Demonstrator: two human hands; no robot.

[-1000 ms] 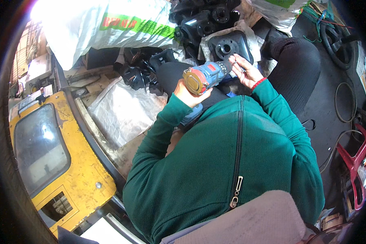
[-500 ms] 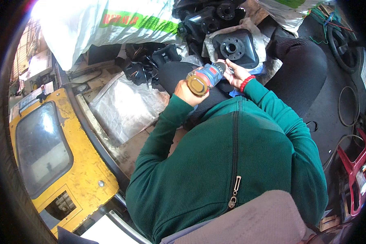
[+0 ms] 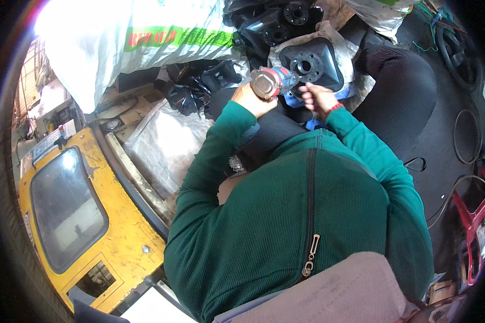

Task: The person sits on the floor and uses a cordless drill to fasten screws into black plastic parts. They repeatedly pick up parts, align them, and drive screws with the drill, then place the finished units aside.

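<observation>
- The left hand (image 3: 253, 101) grips 1 drill (image 3: 271, 82), left of the black flanged part (image 3: 330, 58).
- The right hand (image 3: 322, 100) is half-curled below that part; cannot tell whether it holds anything.

One left hand (image 3: 253, 102), one right hand (image 3: 320, 100), one drill (image 3: 268, 82), one red bracelet (image 3: 335, 108); one black flanged part (image 3: 328, 70) on one pale cloth (image 3: 347, 49), two further flanged parts (image 3: 277, 33) visible past the cloth's far left corner; two white bags (image 3: 94, 59); one yellow machine cover (image 3: 125, 215); one red frame (image 3: 473, 223).
</observation>
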